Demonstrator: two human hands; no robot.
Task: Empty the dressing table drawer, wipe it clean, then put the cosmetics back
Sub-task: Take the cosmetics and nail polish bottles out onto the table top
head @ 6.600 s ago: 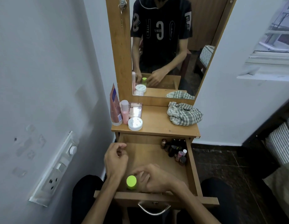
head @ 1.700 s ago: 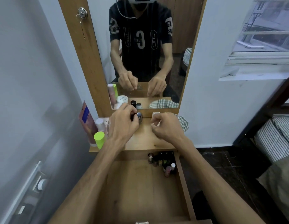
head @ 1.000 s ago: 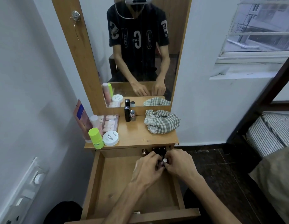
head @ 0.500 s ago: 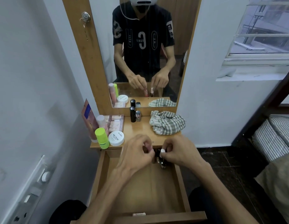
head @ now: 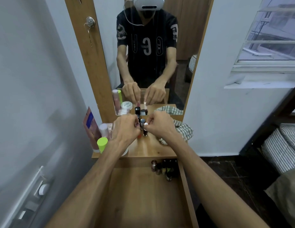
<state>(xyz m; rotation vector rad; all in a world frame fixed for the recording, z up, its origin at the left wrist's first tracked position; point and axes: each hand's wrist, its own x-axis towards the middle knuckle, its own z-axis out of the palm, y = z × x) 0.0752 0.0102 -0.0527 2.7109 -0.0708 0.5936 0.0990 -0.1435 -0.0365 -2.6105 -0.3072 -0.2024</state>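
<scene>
Head view: my left hand (head: 125, 129) pinches a small pink-capped bottle (head: 137, 125) over the counter (head: 150, 148); my right hand (head: 160, 125) grips a white-capped nail polish bottle (head: 145, 129) standing on it, beside a silver-capped bottle (head: 142, 123). Checked cloth (head: 183, 130) lies right. The open drawer (head: 140, 195) holds a bottle cluster (head: 164, 167) in its far right corner.

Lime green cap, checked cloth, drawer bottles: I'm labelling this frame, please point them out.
Lime green cap (head: 102, 142), head view, top face.
Checked cloth (head: 183, 131), head view, middle folds.
Small dark bottles in drawer (head: 165, 168), head view, cluster's centre.
</scene>
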